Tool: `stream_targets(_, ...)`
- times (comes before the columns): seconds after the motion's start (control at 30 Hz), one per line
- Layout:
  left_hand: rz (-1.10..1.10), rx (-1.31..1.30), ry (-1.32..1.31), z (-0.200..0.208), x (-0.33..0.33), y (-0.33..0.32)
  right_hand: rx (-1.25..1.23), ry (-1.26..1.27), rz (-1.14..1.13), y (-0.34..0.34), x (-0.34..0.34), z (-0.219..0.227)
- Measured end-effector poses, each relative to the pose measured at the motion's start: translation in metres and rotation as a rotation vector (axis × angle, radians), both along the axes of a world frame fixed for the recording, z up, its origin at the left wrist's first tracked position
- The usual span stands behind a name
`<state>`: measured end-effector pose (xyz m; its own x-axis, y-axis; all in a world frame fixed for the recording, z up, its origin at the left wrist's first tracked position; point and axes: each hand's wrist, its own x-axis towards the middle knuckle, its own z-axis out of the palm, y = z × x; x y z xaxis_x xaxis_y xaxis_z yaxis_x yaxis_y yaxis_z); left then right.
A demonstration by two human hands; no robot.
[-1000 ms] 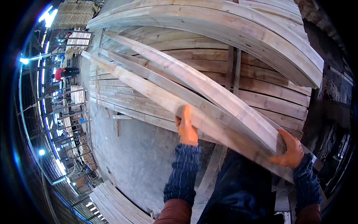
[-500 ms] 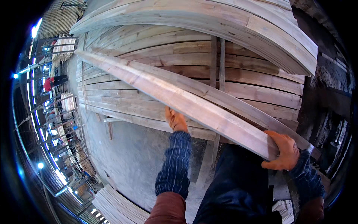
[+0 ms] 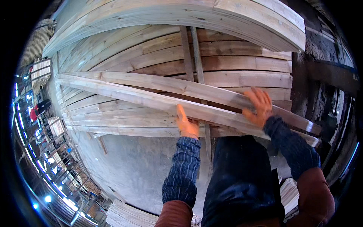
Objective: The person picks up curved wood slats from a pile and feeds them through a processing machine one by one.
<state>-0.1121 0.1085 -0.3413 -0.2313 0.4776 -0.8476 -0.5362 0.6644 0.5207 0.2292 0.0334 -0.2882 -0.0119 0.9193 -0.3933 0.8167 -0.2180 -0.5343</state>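
Observation:
Two long pale wooden planks lie slanting across a layer of boards, close together at the far left and spread apart toward the right. My left hand (image 3: 187, 124) is closed at the near edge of the nearer plank (image 3: 151, 97), thumb against its side; the other fingers are partly hidden beneath. Over the right part of the planks is my right hand (image 3: 259, 107), open with fingers spread. Its fingertips reach onto the farther plank (image 3: 166, 84); slight blur leaves the exact contact unclear.
Under the planks is a broad layer of boards (image 3: 245, 78), crossed by narrow wooden strips (image 3: 197, 56). A tall stack of planks (image 3: 159, 17) stands beyond. Grey concrete floor (image 3: 128, 162) lies nearer me, with another plank stack (image 3: 128, 215) at the lower left. A person in red (image 3: 34, 112) is far left.
The nearer plank has come down and swung flatter across the boards. My right hand has let go of its right end and moved left and up, fingers spreading. The view has shifted.

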Motion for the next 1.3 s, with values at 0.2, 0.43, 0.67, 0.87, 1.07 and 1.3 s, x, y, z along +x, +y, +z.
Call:
stream_targets(0.2,-0.116,-0.021,-0.032,0.014,0.03,-0.001,-0.345,0.151,-0.124,0.024,0.012,-0.012)
stream_targets(0.43,-0.091,0.16,-0.051,0.027,0.033,0.007,-0.746,0.449,-0.089,0.037,0.029,-0.046)
stream_targets(0.67,-1.132,-0.322,0.292,0.046,-0.018,0.061,-0.802,0.855,0.091,0.023,0.04,-0.076)
stream_targets(0.87,-1.061,0.338,0.788,0.015,-0.007,-0.018,-0.739,0.446,0.244,0.023,0.011,-0.026)
stream_targets(1.07,0.217,-0.024,-0.334,0.089,0.012,-0.009,-0.995,0.604,0.182,0.006,-0.03,0.029)
stream_targets(1.3,0.252,0.147,-0.466,0.159,-0.037,-0.058,-0.667,0.855,0.205,0.003,-0.125,0.126)
